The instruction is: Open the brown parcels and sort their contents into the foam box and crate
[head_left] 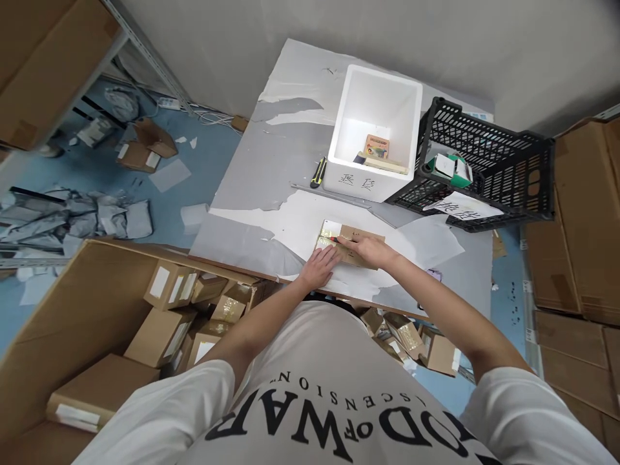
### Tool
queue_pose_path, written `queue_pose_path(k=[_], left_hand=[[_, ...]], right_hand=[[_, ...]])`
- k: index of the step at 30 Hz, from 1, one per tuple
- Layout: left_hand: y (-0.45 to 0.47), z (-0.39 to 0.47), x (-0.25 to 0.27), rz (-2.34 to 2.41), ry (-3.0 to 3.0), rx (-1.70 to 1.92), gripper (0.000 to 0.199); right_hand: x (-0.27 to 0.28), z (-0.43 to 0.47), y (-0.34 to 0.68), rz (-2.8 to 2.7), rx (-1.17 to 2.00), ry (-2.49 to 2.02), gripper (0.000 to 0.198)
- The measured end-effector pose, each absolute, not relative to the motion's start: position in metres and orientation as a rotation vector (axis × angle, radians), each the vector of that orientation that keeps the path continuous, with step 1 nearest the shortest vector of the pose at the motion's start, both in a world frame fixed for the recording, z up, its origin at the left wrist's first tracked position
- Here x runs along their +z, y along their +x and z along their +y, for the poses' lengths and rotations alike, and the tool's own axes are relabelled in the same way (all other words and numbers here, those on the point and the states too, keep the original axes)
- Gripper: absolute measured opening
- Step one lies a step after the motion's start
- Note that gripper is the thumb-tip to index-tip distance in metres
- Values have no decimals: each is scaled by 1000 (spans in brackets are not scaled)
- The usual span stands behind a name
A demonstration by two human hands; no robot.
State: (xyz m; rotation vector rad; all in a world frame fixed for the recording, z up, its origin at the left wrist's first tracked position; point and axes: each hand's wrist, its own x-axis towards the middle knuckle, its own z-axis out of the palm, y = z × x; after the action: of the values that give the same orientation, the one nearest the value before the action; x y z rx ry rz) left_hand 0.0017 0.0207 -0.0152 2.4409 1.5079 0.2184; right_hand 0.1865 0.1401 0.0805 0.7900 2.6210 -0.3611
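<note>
A small flat cardboard box (361, 237) with a white label and shiny tape lies on the table in front of me. My left hand (320, 266) rests on its near left corner, fingers stretched out. Over the top of the box, my right hand (365, 248) is closed around a slim tool (334, 239) with a red and dark tip. That tip touches or nearly touches the taped left part; most of the tool is hidden by the fingers. Beyond the box, a yellow-and-black utility knife (318, 173) leans by the white foam box (372, 184).
Books (376, 146) lie inside the foam box. To its right stands a black plastic crate (513, 155) with green-and-white items. Torn white paper (300, 223) covers part of the table (232, 206). A big carton (58, 290) of small boxes stands at lower left; stacked cartons (552, 258) rise at right.
</note>
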Motion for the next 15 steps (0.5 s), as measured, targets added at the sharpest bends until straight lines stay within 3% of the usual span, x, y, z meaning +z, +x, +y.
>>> queue_pose_path(k=[9,15], left_hand=[[2,18,-17,1518,2445,179,64],[3,19,-19,1527,2425,189,65]], right_hand=[[91,141,199,2488,-360,823,63],[106,138,272,2395,-336,927,71]])
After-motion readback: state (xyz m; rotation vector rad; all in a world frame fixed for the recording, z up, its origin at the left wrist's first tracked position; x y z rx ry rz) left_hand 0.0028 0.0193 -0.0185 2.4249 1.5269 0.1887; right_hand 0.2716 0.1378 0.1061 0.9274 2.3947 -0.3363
